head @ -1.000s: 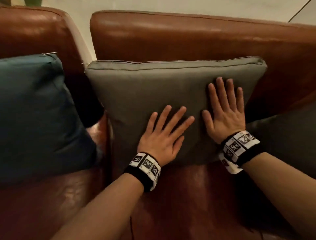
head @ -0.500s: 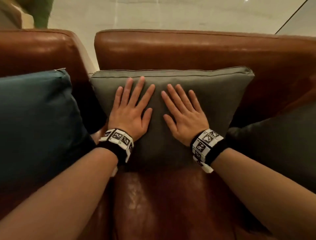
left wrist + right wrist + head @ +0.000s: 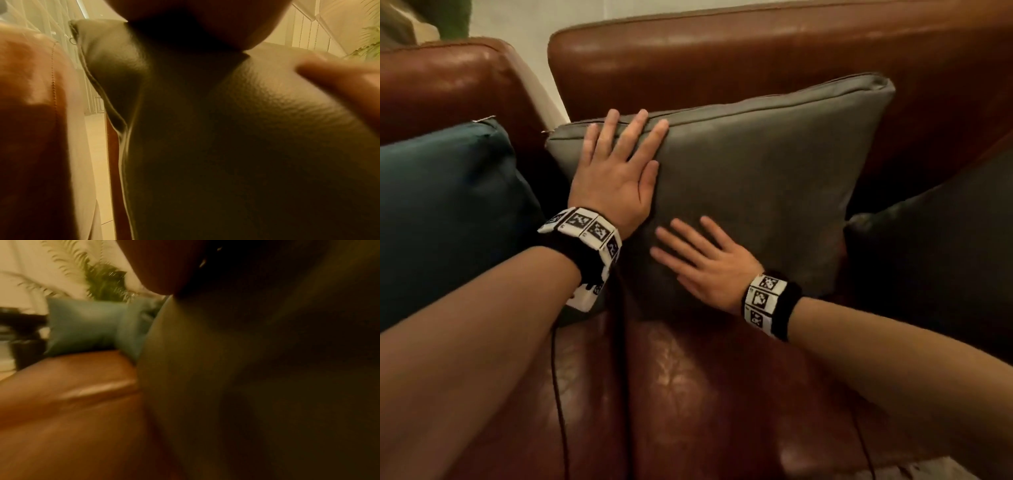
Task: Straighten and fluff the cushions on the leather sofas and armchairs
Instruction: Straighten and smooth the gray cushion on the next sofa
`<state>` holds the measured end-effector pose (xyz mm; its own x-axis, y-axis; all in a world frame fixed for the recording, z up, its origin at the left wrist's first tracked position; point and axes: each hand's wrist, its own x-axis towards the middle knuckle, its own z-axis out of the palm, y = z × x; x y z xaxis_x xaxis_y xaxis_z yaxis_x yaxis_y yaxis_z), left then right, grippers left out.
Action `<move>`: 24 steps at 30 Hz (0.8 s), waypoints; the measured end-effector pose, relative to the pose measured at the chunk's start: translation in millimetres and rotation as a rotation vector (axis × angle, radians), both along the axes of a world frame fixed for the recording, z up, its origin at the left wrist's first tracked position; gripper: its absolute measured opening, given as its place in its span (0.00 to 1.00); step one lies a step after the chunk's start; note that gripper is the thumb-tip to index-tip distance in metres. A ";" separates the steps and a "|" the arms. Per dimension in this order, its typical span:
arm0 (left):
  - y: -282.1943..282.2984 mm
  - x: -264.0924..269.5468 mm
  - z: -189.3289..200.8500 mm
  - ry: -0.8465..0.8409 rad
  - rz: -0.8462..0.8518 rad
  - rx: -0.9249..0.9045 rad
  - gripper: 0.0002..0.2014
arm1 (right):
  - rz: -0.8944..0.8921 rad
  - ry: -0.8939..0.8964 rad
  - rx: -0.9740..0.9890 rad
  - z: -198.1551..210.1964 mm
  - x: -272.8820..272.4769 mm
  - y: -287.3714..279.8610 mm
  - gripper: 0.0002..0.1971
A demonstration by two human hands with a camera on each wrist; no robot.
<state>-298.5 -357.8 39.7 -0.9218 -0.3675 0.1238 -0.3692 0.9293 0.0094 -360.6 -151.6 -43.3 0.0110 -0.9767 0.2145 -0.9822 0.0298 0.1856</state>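
A grey-green square cushion point(image 3: 767, 164) leans against the back of a brown leather sofa point(image 3: 756, 54), its top edge tilted up to the right. My left hand point(image 3: 616, 161) lies flat on the cushion's upper left corner, fingers straight and reaching the top seam. My right hand point(image 3: 698, 260) lies flat low on the cushion's front, fingers spread and pointing up-left. The left wrist view shows the cushion point(image 3: 205, 129) close up with its piped corner. In the right wrist view the cushion point(image 3: 246, 369) fills the right side, dark and blurred.
A teal cushion point(image 3: 445, 212) sits on the neighbouring leather seat at left, also in the right wrist view as the teal cushion point(image 3: 88, 324). A dark cushion point(image 3: 941, 253) lies at right. The brown seat point(image 3: 705, 394) spreads in front. A potted plant point(image 3: 102, 279) stands behind.
My left hand slid up to the cushion's top left corner. My right hand dropped down and leftward on the cushion's front. The cushion's top edge now tilts up at right.
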 end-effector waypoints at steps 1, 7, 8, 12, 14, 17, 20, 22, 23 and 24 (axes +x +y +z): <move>0.1 -0.6 -0.5 0.003 -0.009 -0.008 0.26 | 0.068 0.052 0.069 -21.3 10.9 8.5 0.29; 29.9 -0.6 -7.1 0.144 0.065 -0.047 0.28 | 0.127 0.013 0.136 -31.8 -1.3 57.7 0.31; 44.9 -1.1 -13.7 0.189 0.053 -0.028 0.29 | -0.016 -0.052 -0.001 -13.1 -17.5 56.5 0.30; 111.3 5.7 -64.4 0.249 -0.047 0.012 0.31 | -0.470 -0.138 -0.139 56.2 -96.8 42.0 0.32; 124.5 26.2 -100.3 0.258 0.081 0.052 0.32 | -0.510 -0.131 -0.068 64.7 -119.5 41.9 0.34; 136.6 70.5 -146.5 0.322 0.442 0.328 0.34 | -0.551 -0.139 -0.049 62.1 -127.7 48.2 0.36; 149.4 89.4 -151.2 0.460 0.741 0.703 0.36 | -0.607 -0.194 -0.117 62.1 -116.2 43.6 0.36; 148.1 86.7 -135.8 0.525 0.675 0.671 0.35 | -0.560 -0.231 -0.190 66.8 -95.9 29.8 0.34; 142.3 81.4 -123.0 0.548 0.583 0.595 0.33 | -0.478 -0.240 -0.206 68.4 -81.4 19.4 0.33; 133.1 72.7 -107.7 0.574 0.480 0.511 0.31 | -0.368 -0.239 -0.199 68.4 -65.1 8.3 0.31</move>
<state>-225.8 -224.7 -68.1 -0.5024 -0.8325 0.2334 -0.5268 0.5088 0.6809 -425.7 -143.3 25.0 -0.4002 -0.8462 0.3517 -0.9142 0.3954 -0.0888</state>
